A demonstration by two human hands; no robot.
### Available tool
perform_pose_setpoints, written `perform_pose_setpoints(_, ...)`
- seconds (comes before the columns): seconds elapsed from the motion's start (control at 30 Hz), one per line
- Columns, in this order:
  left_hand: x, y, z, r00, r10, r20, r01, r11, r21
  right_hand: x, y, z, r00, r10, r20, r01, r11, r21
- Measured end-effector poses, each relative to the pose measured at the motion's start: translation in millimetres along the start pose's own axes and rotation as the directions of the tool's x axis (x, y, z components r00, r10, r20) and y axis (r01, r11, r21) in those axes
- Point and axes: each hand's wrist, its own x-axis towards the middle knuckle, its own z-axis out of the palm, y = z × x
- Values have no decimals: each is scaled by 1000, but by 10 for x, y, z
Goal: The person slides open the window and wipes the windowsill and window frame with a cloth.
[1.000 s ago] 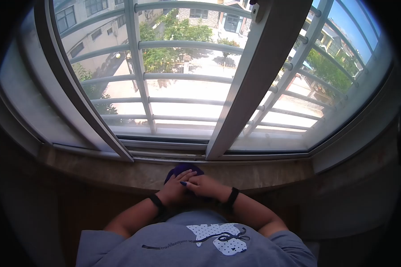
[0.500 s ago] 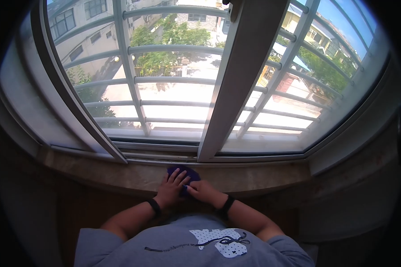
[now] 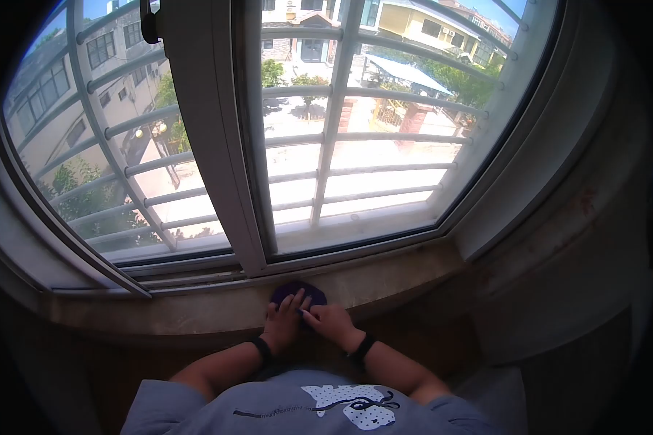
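- On the stone window sill [image 3: 384, 279], just under the white centre mullion [image 3: 218, 167], I see a dark purple cloth [image 3: 297, 291] lying bunched, with both hands pressed on its near edge
- My left hand [image 3: 283, 322] lies flat with fingers spread forward; its fingertips rest on the cloth's left and middle part, palm down, not clenched around anything that I can make out
- My right hand [image 3: 329, 320] sits just beside it, touching or nearly touching the left, fingers angled inward toward the cloth's right edge; it presses rather than pinches, as far as I can tell
- The cloth lies straight ahead of both palms, away from the body and toward the window track [image 3: 196, 279], so it is beyond the knuckles, not under the wrists
- I judge the cloth's wider spread runs along the sill, left to right, though most of it is hidden under the fingers
- Neither hand is clearly nearer: the left covers more of the cloth, the right only meets its corner
- Each wrist wears a black wristband [image 3: 262, 349], and the blue-grey shirt [image 3: 319, 406] fills the bottom of the view
- Beyond the glass, white guard bars [image 3: 370, 134] cross a sunlit street
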Motion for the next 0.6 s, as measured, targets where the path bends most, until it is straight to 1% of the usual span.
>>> perform_pose_setpoints(0.03, 61, 51, 47, 1000, 17, 4, -17, 993, 116, 2, 50, -33, 1000, 17, -7, -18, 1000, -8)
perform_pose_setpoints(0.13, 82, 125, 35, 1000, -13, -15, 14, 1000, 18, 12, 90, -29, 998, -4, -66, 3, 1000, -12)
perform_pose_setpoints(0.23, 36, 56, -35, 997, 17, -75, -16, 1000, 10, 29, 43, 70, 994, -30, -107, 25, 998, -49)
perform_pose_setpoints(0.33, -27, -34, -104, 999, -11, -49, 7, 997, -83, 67, -48, 119, 995, -47, -92, 40, 996, -74)
perform_pose_setpoints(0.43, -136, -281, -207, 1000, 10, 16, -8, 994, -112, 140, -242, 243, 994, -71, -82, 66, 996, -57)
perform_pose_setpoints(0.53, -361, -681, -177, 1000, 3, 25, 7, 919, -394, 296, -567, 501, 998, -40, -50, 35, 995, -98)
perform_pose_setpoints(0.6, -543, -962, -211, 999, -34, 14, 37, 927, -373, 453, -786, 690, 997, -81, -9, 80, 993, -85)
